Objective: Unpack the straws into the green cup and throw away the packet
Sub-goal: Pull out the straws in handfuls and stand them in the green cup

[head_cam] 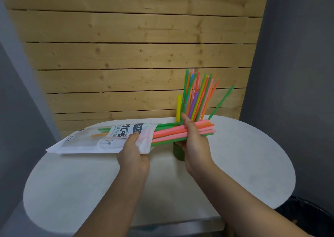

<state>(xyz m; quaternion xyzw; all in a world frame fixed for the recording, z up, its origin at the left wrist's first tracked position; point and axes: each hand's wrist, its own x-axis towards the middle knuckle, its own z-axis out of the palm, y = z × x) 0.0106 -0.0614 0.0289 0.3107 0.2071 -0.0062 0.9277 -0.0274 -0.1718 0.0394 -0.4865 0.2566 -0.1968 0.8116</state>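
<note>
My left hand point(133, 153) grips the open end of a white straw packet point(86, 140), held flat above the table and pointing left. A bundle of pink, orange and green straws point(169, 132) sticks out of its mouth to the right, and my right hand point(194, 140) is shut around that bundle. A few straws show through the packet's clear window. Behind my right hand stands the green cup point(178, 152), mostly hidden, with several coloured straws point(197, 95) fanning upright out of it.
The white oval table point(90, 186) carries the cup near its back. A wooden slatted wall point(135, 46) rises directly behind. Grey walls flank both sides. A dark bin with a black liner point(310, 213) sits low at the right, beside the table.
</note>
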